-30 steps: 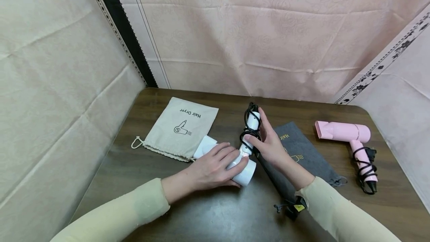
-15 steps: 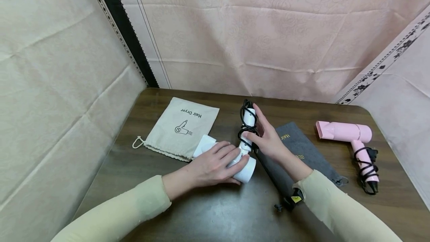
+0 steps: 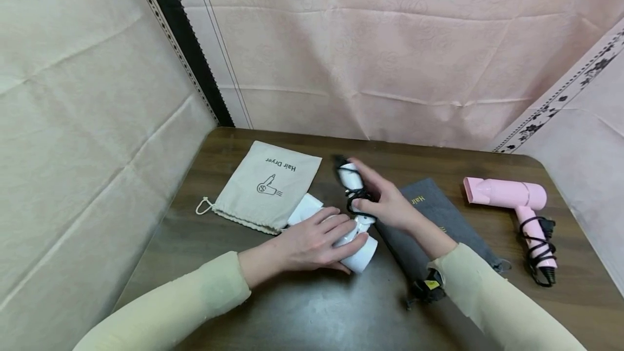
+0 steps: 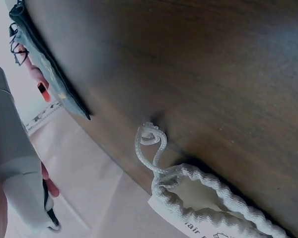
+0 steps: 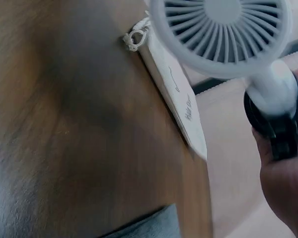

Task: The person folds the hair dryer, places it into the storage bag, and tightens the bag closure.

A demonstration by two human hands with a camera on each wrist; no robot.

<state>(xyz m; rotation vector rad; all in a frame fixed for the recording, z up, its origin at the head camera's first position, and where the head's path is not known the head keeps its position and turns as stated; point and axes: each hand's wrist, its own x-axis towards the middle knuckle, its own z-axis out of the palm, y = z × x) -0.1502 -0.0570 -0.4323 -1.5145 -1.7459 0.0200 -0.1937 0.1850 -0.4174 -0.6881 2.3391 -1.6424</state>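
Note:
Both hands hold a white hair dryer [image 3: 359, 256] over the table's middle. My left hand [image 3: 312, 240] wraps round its barrel from above, covering much of it. My right hand [image 3: 390, 205] grips the handle, which has a black cord wound round it. In the right wrist view the slatted round grille [image 5: 222, 10] faces the camera, and the cord [image 5: 283, 134] lies by the right fingers. The barrel's nozzle end [image 3: 305, 208] is close to a beige drawstring bag [image 3: 265, 188] printed "Hair Dryer". In the left wrist view the bag's gathered mouth [image 4: 213, 186] gapes a little.
A dark grey drawstring bag [image 3: 434, 221] lies under and beside the right forearm. To the far right rests a pink hair dryer [image 3: 504, 194] with its black cord [image 3: 538, 248] wound on the handle. Fabric walls [image 3: 390, 69] border the brown table [image 3: 302, 307].
The handle's cord end has swung left, with the right hand moving along with it. My left hand keeps its hold on the barrel. The bags and pink dryer stay where they were.

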